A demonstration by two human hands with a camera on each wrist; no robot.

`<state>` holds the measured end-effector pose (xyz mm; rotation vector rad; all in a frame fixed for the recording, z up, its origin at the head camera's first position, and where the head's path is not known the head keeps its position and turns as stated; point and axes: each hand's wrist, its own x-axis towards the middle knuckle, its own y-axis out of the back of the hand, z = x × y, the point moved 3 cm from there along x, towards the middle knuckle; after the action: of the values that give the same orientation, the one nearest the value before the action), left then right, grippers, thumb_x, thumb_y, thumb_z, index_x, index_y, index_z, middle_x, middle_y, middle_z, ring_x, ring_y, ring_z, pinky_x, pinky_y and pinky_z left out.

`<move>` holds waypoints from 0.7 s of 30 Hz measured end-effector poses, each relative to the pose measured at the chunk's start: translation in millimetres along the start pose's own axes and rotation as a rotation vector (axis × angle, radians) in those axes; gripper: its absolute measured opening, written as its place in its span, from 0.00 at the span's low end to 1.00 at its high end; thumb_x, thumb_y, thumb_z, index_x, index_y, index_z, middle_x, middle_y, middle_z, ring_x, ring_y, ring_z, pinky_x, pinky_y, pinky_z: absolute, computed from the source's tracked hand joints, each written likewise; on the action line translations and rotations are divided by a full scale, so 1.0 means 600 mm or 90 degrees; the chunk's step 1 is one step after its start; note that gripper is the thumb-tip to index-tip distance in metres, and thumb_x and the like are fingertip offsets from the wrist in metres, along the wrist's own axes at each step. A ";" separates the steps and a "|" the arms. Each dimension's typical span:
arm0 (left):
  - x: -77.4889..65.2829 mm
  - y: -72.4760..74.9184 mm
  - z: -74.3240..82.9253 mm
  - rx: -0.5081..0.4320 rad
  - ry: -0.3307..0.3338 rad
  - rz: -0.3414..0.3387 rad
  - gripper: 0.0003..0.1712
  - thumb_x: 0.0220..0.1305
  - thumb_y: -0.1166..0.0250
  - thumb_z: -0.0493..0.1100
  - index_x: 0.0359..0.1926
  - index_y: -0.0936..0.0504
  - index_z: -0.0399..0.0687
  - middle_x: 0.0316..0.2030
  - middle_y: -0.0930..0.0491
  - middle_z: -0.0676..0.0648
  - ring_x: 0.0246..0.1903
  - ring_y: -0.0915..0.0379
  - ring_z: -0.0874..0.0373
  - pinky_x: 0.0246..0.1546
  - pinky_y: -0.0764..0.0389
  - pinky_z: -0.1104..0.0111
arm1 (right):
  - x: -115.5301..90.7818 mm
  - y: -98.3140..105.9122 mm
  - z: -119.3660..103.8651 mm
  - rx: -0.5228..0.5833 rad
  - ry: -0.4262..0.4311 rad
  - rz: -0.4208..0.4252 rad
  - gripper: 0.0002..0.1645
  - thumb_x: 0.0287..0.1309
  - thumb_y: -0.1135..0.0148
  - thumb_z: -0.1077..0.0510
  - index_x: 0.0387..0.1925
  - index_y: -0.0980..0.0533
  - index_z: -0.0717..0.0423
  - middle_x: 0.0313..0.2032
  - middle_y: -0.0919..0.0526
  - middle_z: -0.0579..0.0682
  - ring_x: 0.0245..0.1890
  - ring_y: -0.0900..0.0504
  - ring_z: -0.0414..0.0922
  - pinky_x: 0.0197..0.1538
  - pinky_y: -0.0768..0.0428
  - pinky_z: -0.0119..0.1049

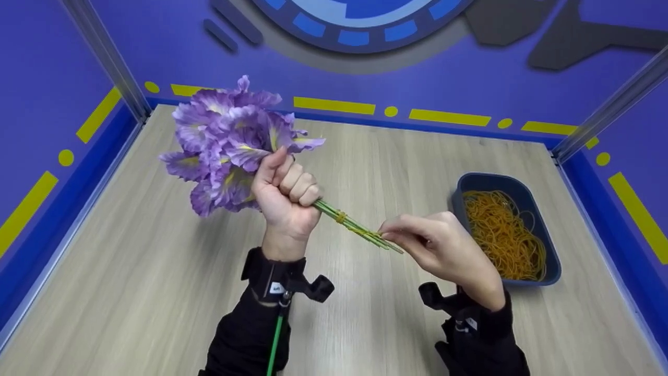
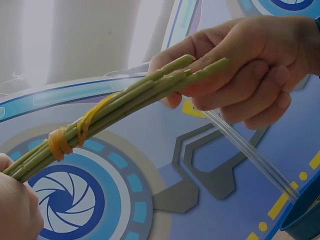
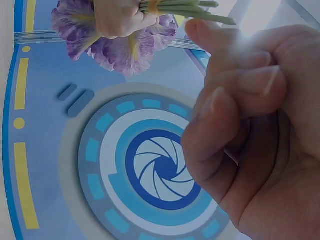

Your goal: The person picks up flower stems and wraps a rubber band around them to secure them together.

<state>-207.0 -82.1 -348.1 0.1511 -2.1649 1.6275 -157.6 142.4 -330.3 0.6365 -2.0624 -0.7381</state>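
My left hand [image 1: 289,196] grips a bunch of purple irises [image 1: 224,136] by the green stems [image 2: 145,93], just below the blooms. The blossoms fan out to the upper left, while the cut ends point right. A yellow rubber band [image 2: 60,143] is wound tightly round the stems, and a loose strand of it runs along them toward the tips. At the stem ends my right hand [image 1: 443,243] pinches this strand between thumb and forefinger; its other fingers curl inward in the right wrist view. The stems partly hide the pinching fingertips in the left wrist view.
A dark blue tub [image 1: 553,261] full of loose rubber bands [image 1: 501,235] stands on the wooden tabletop [image 1: 360,324], right of my right hand. Blue printed panels [image 1: 376,78] wall the table at the back and both sides, with metal posts at the corners.
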 end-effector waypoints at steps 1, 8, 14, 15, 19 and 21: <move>0.000 -0.001 -0.001 -0.001 0.002 -0.001 0.29 0.65 0.43 0.35 0.17 0.51 0.56 0.13 0.54 0.58 0.12 0.62 0.67 0.13 0.58 0.75 | 0.000 0.000 0.001 0.004 -0.001 -0.004 0.16 0.60 0.34 0.72 0.44 0.16 0.51 0.29 0.16 0.41 0.17 0.36 0.31 0.21 0.36 0.23; -0.006 -0.013 -0.012 -0.019 0.046 -0.018 0.29 0.66 0.44 0.35 0.16 0.51 0.56 0.13 0.54 0.59 0.13 0.62 0.68 0.13 0.59 0.75 | 0.001 -0.003 0.004 0.054 0.044 -0.034 0.15 0.60 0.35 0.73 0.45 0.17 0.56 0.35 0.12 0.48 0.20 0.28 0.32 0.24 0.28 0.24; -0.007 -0.010 -0.019 -0.018 0.063 0.002 0.28 0.65 0.43 0.35 0.16 0.50 0.56 0.13 0.53 0.59 0.13 0.62 0.68 0.13 0.59 0.75 | 0.015 -0.025 0.011 0.027 0.116 -0.006 0.06 0.70 0.39 0.63 0.43 0.16 0.57 0.36 0.11 0.49 0.29 0.13 0.38 0.32 0.18 0.28; -0.007 -0.008 -0.021 -0.017 0.064 0.010 0.28 0.65 0.43 0.35 0.16 0.50 0.56 0.13 0.53 0.59 0.13 0.62 0.68 0.13 0.59 0.76 | 0.018 -0.030 0.012 0.011 0.125 0.006 0.07 0.71 0.40 0.61 0.43 0.17 0.57 0.35 0.11 0.48 0.30 0.13 0.39 0.32 0.17 0.29; -0.004 0.001 -0.030 -0.014 0.074 0.034 0.28 0.65 0.42 0.35 0.16 0.50 0.56 0.12 0.54 0.59 0.12 0.63 0.69 0.13 0.59 0.76 | 0.026 -0.047 0.014 -0.061 0.147 0.061 0.10 0.73 0.43 0.58 0.42 0.17 0.55 0.31 0.13 0.46 0.24 0.17 0.36 0.28 0.19 0.29; -0.003 0.006 -0.036 -0.006 0.087 0.045 0.29 0.65 0.41 0.35 0.16 0.50 0.55 0.12 0.54 0.59 0.12 0.63 0.68 0.13 0.59 0.76 | 0.028 -0.051 0.015 -0.083 0.145 0.079 0.10 0.73 0.43 0.57 0.41 0.17 0.54 0.29 0.14 0.44 0.21 0.20 0.35 0.26 0.20 0.29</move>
<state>-200.6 -60.9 -347.2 -0.0401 -2.0952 1.6165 -168.7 112.2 -346.9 0.4897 -1.8120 -0.6894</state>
